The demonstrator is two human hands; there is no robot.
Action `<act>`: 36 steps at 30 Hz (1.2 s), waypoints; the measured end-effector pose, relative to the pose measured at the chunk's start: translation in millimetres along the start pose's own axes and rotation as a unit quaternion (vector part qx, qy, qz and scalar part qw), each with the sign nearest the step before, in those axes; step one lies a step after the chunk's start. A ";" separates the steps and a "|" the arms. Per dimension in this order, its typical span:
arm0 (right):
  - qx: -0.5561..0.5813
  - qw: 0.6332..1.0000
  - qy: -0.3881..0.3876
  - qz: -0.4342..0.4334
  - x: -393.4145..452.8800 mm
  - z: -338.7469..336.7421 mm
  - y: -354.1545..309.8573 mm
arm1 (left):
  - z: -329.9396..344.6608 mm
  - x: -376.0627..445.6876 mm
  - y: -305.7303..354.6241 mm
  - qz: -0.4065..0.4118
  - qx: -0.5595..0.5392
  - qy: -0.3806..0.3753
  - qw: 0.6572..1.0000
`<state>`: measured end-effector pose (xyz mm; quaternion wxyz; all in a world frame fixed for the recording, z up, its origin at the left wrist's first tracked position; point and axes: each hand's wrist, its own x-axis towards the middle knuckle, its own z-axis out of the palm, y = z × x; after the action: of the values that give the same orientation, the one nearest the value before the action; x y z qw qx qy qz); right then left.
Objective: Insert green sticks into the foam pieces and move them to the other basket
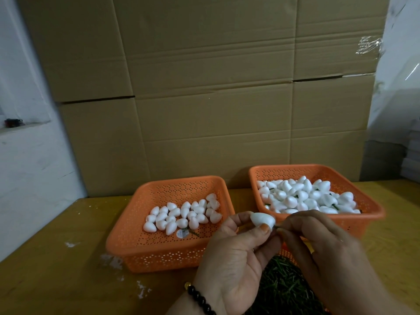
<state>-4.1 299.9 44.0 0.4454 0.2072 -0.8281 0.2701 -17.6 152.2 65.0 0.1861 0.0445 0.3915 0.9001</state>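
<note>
My left hand pinches a white egg-shaped foam piece between thumb and fingers, held above the table in front of the baskets. My right hand pinches a thin green stick whose tip meets the foam piece's right end. The left orange basket holds a loose layer of plain foam pieces. The right orange basket is heaped with foam pieces, green sticks showing among them. A pile of green sticks lies below my hands.
The baskets stand on a yellow wooden table with white foam crumbs near the left basket. Stacked cardboard boxes form a wall right behind the baskets. A white wall and ledge are at the left.
</note>
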 end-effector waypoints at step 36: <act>-0.004 1.000 -0.025 0.004 0.9 -5.8 -5.1 | -2.3 -0.3 3.2 0.069 0.013 0.009 0.997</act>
<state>2.0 299.5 48.8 0.4244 0.2089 -0.8410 0.2628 -18.8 148.5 65.8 0.1196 0.0661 0.4012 0.9057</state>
